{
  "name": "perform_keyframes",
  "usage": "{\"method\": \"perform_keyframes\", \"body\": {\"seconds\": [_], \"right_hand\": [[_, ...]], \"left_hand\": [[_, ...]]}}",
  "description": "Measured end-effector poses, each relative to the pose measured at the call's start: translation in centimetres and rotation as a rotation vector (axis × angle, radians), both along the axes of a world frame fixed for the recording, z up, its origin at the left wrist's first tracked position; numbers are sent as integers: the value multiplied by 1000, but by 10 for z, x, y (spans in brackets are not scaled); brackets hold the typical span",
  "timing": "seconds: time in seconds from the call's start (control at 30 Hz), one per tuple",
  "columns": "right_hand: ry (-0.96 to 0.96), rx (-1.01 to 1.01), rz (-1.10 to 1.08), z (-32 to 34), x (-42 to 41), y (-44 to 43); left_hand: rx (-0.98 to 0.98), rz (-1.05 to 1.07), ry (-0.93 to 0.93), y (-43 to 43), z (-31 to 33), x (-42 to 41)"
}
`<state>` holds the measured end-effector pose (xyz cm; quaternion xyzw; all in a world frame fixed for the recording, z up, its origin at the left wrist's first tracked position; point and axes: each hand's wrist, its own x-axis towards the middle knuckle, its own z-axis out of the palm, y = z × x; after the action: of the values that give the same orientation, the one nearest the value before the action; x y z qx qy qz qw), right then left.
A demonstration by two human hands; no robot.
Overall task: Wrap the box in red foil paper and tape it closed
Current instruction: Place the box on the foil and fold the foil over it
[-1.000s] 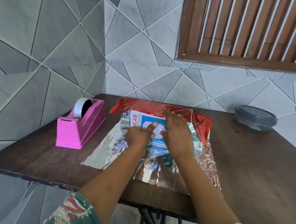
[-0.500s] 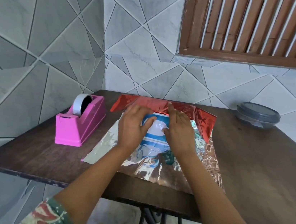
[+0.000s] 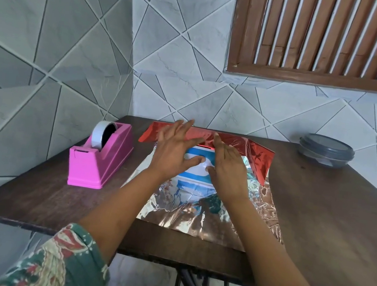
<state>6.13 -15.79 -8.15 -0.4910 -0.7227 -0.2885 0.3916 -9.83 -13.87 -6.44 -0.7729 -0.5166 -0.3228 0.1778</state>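
one box point(image 3: 197, 175), one foil sheet point(image 3: 196, 218), one tape dispenser point(image 3: 98, 163), one container point(image 3: 325, 151)

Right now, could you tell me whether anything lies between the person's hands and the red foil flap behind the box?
Nothing visible does. The left hand overlaps the red foil flap; the right hand lies on the box and reaches the flap's edge. The pink tape dispenser and the grey lidded container stand well aside.

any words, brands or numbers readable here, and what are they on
No text can be read in this view.
Blue and white cardboard box: only blue bands and a white patch show between the left hand and right hand; no letters.
Pink plastic tape dispenser: no label seen.
Grey round lidded container: no label seen.
Red foil paper: plain.
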Motion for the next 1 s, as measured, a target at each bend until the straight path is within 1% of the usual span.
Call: {"method": "perform_keyframes", "body": {"seconds": [0.1, 0.2, 0.27, 0.33, 0.4, 0.5, 0.57, 0.6, 0.67, 0.73, 0.8, 0.87, 1.0], "right_hand": [[-8, 7, -2, -1, 0, 0], [-18, 22, 10, -1, 0, 1], [-21, 12, 14, -1, 0, 2], [-29, -15, 19, -2, 1, 4], [-60, -38, 27, -5, 1, 6], [-85, -41, 11, -6, 2, 9], [-74, -55, -7, -6, -2, 10], [-70, -51, -11, -7, -2, 9], [-58, -23, -1, -8, -5, 8], [-64, -6, -6, -9, -5, 6], [-102, 19, -4, -6, -6, 5], [-129, 19, 3, -3, -11, 4], [-56, -46, 29, 6, -21, -3]], "left_hand": [[17, 24, 1, -3, -1, -6], [1, -9, 75, -8, -5, -6], [-41, 66, 71, -10, -3, -11], [-45, 137, 0, -12, 3, -24], [11, 157, -99, -20, 13, -40], [130, 214, -300, -38, 29, -76], [140, 291, -429, -49, 40, -107], [120, 323, -488, -52, 42, -123], [13, 368, -602, -58, 47, -154], [-93, 414, -674, -64, 49, -174], [-148, 461, -684, -70, 49, -186], [-203, 493, -654, -74, 50, -191], [-423, 517, -593, -78, 51, -190]]}}
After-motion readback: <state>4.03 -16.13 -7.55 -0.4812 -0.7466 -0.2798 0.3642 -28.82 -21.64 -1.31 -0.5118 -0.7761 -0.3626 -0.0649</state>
